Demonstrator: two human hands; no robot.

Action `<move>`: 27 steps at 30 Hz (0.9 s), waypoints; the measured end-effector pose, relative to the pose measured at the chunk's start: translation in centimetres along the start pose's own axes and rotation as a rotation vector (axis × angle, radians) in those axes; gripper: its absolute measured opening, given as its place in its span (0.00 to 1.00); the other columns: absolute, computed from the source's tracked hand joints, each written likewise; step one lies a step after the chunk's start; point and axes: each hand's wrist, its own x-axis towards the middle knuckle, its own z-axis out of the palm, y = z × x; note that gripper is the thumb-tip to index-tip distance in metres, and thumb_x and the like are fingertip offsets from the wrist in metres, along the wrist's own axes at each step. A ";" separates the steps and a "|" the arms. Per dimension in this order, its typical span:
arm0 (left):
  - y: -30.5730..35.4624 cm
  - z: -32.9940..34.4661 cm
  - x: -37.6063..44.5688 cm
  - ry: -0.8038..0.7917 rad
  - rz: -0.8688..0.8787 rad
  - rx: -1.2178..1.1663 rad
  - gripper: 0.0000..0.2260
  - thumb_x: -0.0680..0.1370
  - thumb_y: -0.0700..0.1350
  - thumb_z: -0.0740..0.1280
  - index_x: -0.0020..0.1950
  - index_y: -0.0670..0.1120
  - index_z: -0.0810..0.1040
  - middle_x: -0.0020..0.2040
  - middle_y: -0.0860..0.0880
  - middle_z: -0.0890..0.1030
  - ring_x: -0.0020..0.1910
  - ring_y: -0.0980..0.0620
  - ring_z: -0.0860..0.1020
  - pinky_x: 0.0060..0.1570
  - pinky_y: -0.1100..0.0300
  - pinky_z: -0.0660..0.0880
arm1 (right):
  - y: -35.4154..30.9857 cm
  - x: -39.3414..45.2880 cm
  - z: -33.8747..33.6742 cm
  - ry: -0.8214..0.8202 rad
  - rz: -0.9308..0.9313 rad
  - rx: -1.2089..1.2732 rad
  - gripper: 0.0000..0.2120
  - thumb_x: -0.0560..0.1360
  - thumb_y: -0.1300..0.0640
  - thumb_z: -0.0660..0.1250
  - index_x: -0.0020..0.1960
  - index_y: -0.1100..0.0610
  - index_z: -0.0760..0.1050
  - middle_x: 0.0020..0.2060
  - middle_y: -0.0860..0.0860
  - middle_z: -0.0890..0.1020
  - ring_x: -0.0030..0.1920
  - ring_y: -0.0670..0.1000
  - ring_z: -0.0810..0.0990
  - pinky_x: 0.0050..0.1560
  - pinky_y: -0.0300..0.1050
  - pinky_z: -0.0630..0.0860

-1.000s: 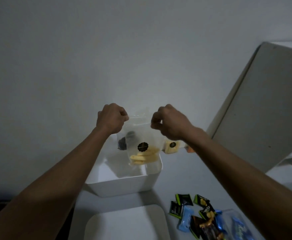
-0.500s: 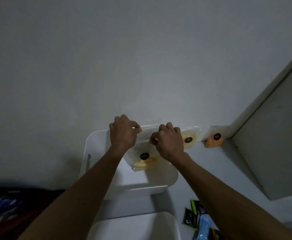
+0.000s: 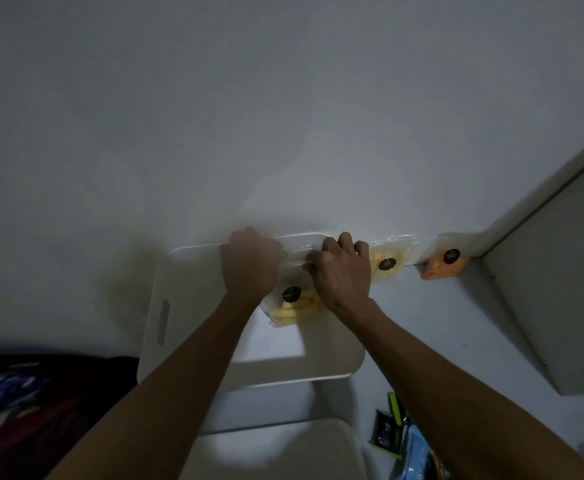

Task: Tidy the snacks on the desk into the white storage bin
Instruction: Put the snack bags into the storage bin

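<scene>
L hand (image 3: 250, 268) fingers curled tight on top edge of clear snack bag (image 3: 292, 303) | R hand (image 3: 344, 275) pinching same edge, closed | bag hangs below both fists, over white storage bin (image 3: 160, 306), inside its far end | 2 more pouches, yellow (image 3: 389, 263) & orange (image 3: 444, 266), on desk (image 3: 456, 341) right of bin by wall

Held bag (image 3: 292, 303): over bin (image 3: 158, 306). Right of grip: second bag (image 3: 387, 263), third bag (image 3: 444, 263) beyond, on desk (image 3: 456, 327).

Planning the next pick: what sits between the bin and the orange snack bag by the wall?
In the head view, one clear bag of yellow snacks leans on the wall between the white bin and the orange bag.
</scene>
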 end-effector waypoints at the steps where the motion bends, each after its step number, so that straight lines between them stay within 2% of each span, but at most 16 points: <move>1: -0.1 -0.1 0.0 0.005 -0.001 -0.020 0.10 0.77 0.57 0.66 0.51 0.55 0.84 0.50 0.48 0.77 0.55 0.45 0.73 0.54 0.52 0.66 | 0.0 -0.1 0.0 -0.006 0.003 0.000 0.12 0.76 0.46 0.65 0.51 0.51 0.83 0.45 0.50 0.82 0.51 0.55 0.73 0.49 0.51 0.65; 6: -0.5 -1.7 -0.8 0.070 0.022 -0.041 0.14 0.78 0.58 0.65 0.54 0.52 0.84 0.50 0.45 0.79 0.53 0.44 0.75 0.52 0.51 0.69 | -0.3 -0.6 -1.3 -0.035 0.036 -0.034 0.15 0.74 0.46 0.69 0.56 0.53 0.81 0.49 0.52 0.82 0.53 0.56 0.74 0.50 0.52 0.67; 11: -0.3 -4.8 -2.7 0.099 0.012 -0.066 0.14 0.78 0.58 0.65 0.56 0.52 0.83 0.54 0.45 0.79 0.56 0.44 0.74 0.57 0.48 0.68 | 0.0 -2.2 -4.9 -0.035 0.087 -0.026 0.15 0.74 0.48 0.69 0.58 0.53 0.78 0.52 0.51 0.81 0.56 0.55 0.73 0.50 0.51 0.66; 18: 2.9 -8.0 -6.3 0.132 0.061 -0.214 0.15 0.77 0.58 0.67 0.58 0.51 0.82 0.54 0.46 0.79 0.59 0.44 0.74 0.59 0.46 0.70 | 2.4 -5.8 -11.9 0.018 0.219 0.141 0.20 0.75 0.49 0.70 0.66 0.50 0.76 0.57 0.51 0.80 0.61 0.56 0.72 0.57 0.54 0.70; 24: 9.4 -6.6 -9.9 0.091 0.151 -0.361 0.13 0.76 0.55 0.70 0.56 0.50 0.82 0.53 0.47 0.79 0.58 0.45 0.74 0.58 0.47 0.72 | 8.8 -9.1 -15.8 0.042 0.355 0.329 0.19 0.73 0.50 0.73 0.63 0.50 0.78 0.53 0.51 0.81 0.53 0.53 0.77 0.51 0.52 0.77; 27: 12.3 -4.2 -10.9 0.043 0.158 -0.378 0.13 0.76 0.54 0.70 0.58 0.50 0.82 0.54 0.47 0.79 0.59 0.46 0.73 0.58 0.48 0.73 | 12.8 -10.5 -16.6 0.044 0.427 0.362 0.19 0.73 0.52 0.73 0.63 0.54 0.79 0.53 0.54 0.81 0.47 0.49 0.75 0.46 0.42 0.73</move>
